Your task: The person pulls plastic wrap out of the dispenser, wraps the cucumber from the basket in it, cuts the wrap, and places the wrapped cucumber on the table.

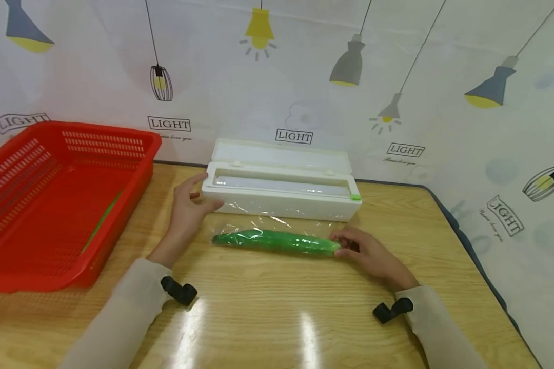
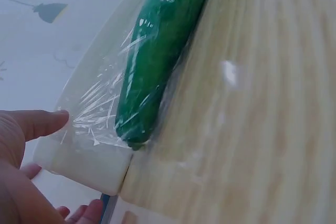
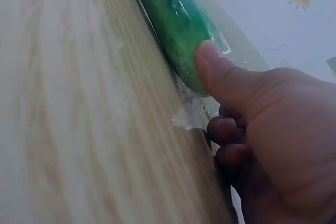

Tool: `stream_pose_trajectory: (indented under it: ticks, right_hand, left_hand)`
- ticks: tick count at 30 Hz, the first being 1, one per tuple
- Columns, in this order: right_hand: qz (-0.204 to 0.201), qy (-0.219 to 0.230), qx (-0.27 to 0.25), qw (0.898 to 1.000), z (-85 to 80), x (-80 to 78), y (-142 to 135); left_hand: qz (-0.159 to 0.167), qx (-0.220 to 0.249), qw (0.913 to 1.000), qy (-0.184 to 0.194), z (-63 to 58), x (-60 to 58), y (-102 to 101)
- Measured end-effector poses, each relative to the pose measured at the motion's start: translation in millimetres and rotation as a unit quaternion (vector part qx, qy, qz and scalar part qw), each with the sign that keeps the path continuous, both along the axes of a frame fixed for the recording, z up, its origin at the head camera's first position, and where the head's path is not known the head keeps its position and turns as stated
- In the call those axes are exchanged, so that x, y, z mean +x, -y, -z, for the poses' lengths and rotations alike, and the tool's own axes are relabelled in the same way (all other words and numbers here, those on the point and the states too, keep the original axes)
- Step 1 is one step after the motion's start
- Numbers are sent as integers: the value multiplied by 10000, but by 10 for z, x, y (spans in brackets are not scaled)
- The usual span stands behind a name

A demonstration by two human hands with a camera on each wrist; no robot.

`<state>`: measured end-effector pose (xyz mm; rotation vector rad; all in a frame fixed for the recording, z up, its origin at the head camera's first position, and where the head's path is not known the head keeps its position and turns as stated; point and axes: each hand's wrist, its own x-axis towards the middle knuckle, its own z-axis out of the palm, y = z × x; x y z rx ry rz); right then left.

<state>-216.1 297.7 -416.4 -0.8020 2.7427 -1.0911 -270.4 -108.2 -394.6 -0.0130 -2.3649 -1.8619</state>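
Two hands on the job. Left hand (image 1: 184,207) clasps the left end of the white box (image 1: 281,205), thumb at the front, fingers round the end. Right hand (image 1: 367,251) pinches the right end of the cucumber (image 1: 274,241) through clear film (image 1: 277,222), other fingers curled. Cucumber lies lengthwise on the bench (image 1: 258,302), just in front of the box, film-covered. Box lid (image 1: 281,155) is up; green slider (image 1: 355,197) at the box's right end. Red basket (image 1: 124,220) sits left.
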Motion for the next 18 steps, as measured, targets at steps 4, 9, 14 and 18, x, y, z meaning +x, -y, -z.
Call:
stream_pose_trajectory:
  ticks: [4, 9, 14, 18]
  right_hand:
    - [-346, -4, 73, 9994, -12, 50, 12]
    - [-597, 187, 44, 9980, -52, 130, 11]
    - [-872, 74, 158, 9960, -79, 167, 5]
    - [-1102, 113, 130, 9938, -69, 175, -6]
  left_hand:
    - [68, 171, 9975, 685, -37, 55, 33]
    - [469, 470, 9859, 1539, -49, 102, 77]
    - [770, 663, 9798, 1720, -22, 128, 168]
    - [687, 725, 9812, 1653, -17, 148, 233]
